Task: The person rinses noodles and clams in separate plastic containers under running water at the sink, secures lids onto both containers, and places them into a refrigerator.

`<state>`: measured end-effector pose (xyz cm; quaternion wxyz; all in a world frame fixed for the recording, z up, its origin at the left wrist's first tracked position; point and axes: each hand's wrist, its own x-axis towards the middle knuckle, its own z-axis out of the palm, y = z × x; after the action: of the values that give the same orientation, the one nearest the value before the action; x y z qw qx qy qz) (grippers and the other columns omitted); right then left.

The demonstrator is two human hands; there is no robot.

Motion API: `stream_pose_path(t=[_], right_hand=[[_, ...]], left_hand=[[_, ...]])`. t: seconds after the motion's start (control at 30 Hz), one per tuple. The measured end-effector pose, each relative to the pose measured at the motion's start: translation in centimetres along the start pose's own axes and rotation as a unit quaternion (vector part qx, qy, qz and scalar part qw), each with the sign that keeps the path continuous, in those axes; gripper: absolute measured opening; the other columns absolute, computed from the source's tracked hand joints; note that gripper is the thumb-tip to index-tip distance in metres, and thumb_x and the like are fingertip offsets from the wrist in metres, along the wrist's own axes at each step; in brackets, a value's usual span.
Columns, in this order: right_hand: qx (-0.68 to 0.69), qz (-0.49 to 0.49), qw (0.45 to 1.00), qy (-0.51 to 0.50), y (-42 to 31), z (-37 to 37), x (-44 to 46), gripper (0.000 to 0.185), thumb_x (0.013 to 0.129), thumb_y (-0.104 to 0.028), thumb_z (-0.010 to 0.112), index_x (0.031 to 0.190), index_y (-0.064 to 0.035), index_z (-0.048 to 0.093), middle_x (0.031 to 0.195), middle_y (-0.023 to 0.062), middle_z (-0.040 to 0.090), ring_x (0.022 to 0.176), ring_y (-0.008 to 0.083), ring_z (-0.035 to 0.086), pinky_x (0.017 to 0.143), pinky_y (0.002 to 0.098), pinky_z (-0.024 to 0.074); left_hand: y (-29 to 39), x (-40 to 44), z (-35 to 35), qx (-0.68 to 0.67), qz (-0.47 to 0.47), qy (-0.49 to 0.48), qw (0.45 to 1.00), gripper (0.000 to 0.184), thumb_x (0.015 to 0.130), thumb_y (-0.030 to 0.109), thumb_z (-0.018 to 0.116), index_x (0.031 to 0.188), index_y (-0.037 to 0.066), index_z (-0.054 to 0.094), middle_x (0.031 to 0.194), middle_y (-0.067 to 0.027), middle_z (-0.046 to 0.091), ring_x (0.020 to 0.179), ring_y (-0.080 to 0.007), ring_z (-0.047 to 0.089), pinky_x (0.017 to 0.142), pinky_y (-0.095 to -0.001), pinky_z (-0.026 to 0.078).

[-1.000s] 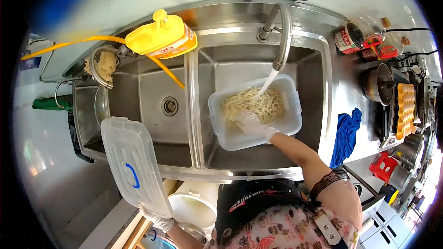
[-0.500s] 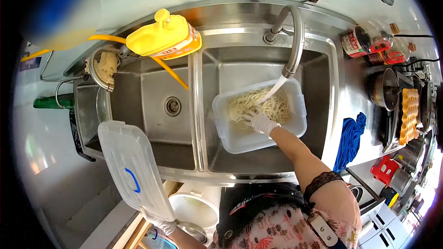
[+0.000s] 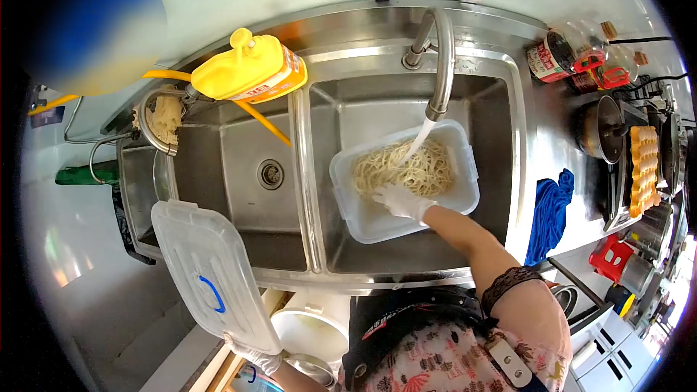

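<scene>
My right hand [image 3: 403, 201], in a white glove, reaches into a clear plastic tub [image 3: 364, 226] in the right sink basin. Its fingers are stretched out at the near left edge of a heap of pale noodles [image 3: 421, 173], with the fingertips partly lost against them. Water [image 3: 419, 141] runs from the curved faucet [image 3: 444, 58] onto the noodles. My left hand [image 3: 254, 354], also gloved, grips the bottom edge of a translucent plastic lid [image 3: 192, 254] with a blue handle. The lid stands tilted against the sink's front rim, left of my body.
A yellow jug with a pump [image 3: 250, 69] stands at the back by the divider. The left basin [image 3: 243, 196] has a drain. A blue cloth [image 3: 550, 218] lies right of the sink, near bottles [image 3: 555, 58] and a pot [image 3: 601, 129]. A white bucket [image 3: 312, 330] stands below.
My right hand has drawn slightly left and toward me across the noodles, its fingers less spread. The view has shifted a little. My left hand still holds the lid.
</scene>
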<state>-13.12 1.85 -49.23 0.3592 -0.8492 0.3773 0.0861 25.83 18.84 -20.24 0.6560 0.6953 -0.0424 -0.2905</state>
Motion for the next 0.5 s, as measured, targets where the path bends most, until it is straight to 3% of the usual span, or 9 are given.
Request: stream_pose_path(t=[0.03,0.1,0.13,0.2,0.23,0.27,0.33,0.47,0.5], right_hand=[[-0.01,0.009,0.998,-0.064,0.8,-0.1,-1.2,0.044,0.077,-0.013,0.061,0.121,-0.0141,0.055,0.13,0.0086,0.044,0.119,0.0284,0.043,0.098,0.0477,0.0369],[-0.158,0.062,0.981,-0.095,4.7,2.4,-3.2,0.036,0.076,-0.007,0.06,0.112,-0.0139,0.061,0.123,0.0073,0.049,0.113,0.0264,0.047,0.093,0.0417,0.0418],[-0.156,0.065,0.981,-0.096,5.2,2.1,-4.3,0.036,0.076,-0.007,0.06,0.112,-0.0139,0.061,0.123,0.0073,0.049,0.113,0.0264,0.047,0.093,0.0417,0.0418],[-0.146,0.108,0.981,0.067,5.5,0.7,-6.0,0.031,0.075,-0.007,0.06,0.105,-0.0133,0.064,0.115,0.0073,0.054,0.107,0.0274,0.051,0.09,0.0396,0.0443],[-0.119,0.077,0.98,0.143,5.4,0.9,-6.3,0.026,0.075,-0.009,0.06,0.1,-0.0121,0.066,0.103,0.0088,0.061,0.093,0.0307,0.059,0.084,0.0399,0.0477],[-0.121,0.08,0.979,0.144,5.2,1.1,-6.1,0.026,0.075,-0.009,0.06,0.1,-0.0121,0.066,0.103,0.0088,0.061,0.093,0.0307,0.059,0.084,0.0399,0.0477],[0.021,0.16,0.983,0.086,4.3,0.8,-5.8,0.022,0.076,-0.013,0.059,0.097,-0.0115,0.067,0.094,0.0115,0.065,0.083,0.0342,0.062,0.077,0.0407,0.0508],[0.124,0.195,0.951,0.205,3.7,-0.9,-9.0,0.021,0.077,-0.015,0.056,0.094,-0.0094,0.067,0.085,0.0151,0.066,0.08,0.0346,0.064,0.073,0.0405,0.0517],[0.124,0.278,0.935,0.182,4.8,-1.5,-9.1,0.019,0.077,-0.016,0.056,0.089,-0.0083,0.067,0.083,0.0161,0.066,0.079,0.0331,0.064,0.07,0.0407,0.0521]], left_hand=[[-0.1,-0.1,0.1,0.0,-0.002,0.0,1.0,0.068,0.081,0.053,0.053,0.126,0.004,0.041,0.106,-0.0161,0.055,0.078,-0.0268,0.061,0.06,-0.0375,0.057],[-0.3,-0.4,0.3,0.001,0.009,0.017,1.0,0.069,0.081,0.054,0.051,0.127,0.004,0.04,0.108,-0.0165,0.054,0.077,-0.0264,0.062,0.057,-0.0363,0.056],[-0.3,-0.2,-0.5,0.003,0.007,0.015,1.0,0.069,0.081,0.054,0.051,0.127,0.004,0.04,0.108,-0.0165,0.054,0.077,-0.0264,0.062,0.057,-0.0363,0.056],[-0.2,0.7,-2.2,0.006,-0.056,-0.054,0.997,0.071,0.082,0.051,0.051,0.135,0.006,0.035,0.131,-0.0126,0.042,0.115,-0.0301,0.044,0.097,-0.0423,0.038],[0.0,0.3,-1.4,0.006,-0.057,-0.058,0.997,0.071,0.082,0.051,0.051,0.135,0.006,0.035,0.131,-0.0126,0.042,0.115,-0.0301,0.044,0.097,-0.0423,0.038],[0.4,-0.5,0.2,-0.001,-0.064,-0.051,0.997,0.073,0.081,0.052,0.053,0.135,0.006,0.035,0.131,-0.013,0.041,0.115,-0.0305,0.043,0.097,-0.0427,0.038],[0.7,-1.4,1.3,-0.01,-0.074,-0.047,0.996,0.074,0.079,0.052,0.054,0.135,0.006,0.035,0.131,-0.0135,0.041,0.115,-0.0309,0.043,0.097,-0.0431,0.038],[0.8,-0.4,0.2,0.013,-0.085,-0.097,0.992,0.078,0.075,0.049,0.059,0.134,0.004,0.036,0.131,-0.0147,0.041,0.115,-0.0325,0.043,0.096,-0.0448,0.038],[0.7,0.3,-0.6,0.018,-0.088,-0.115,0.989,0.078,0.074,0.047,0.06,0.133,0.003,0.036,0.13,-0.0151,0.042,0.114,-0.0329,0.043,0.095,-0.0454,0.039]])
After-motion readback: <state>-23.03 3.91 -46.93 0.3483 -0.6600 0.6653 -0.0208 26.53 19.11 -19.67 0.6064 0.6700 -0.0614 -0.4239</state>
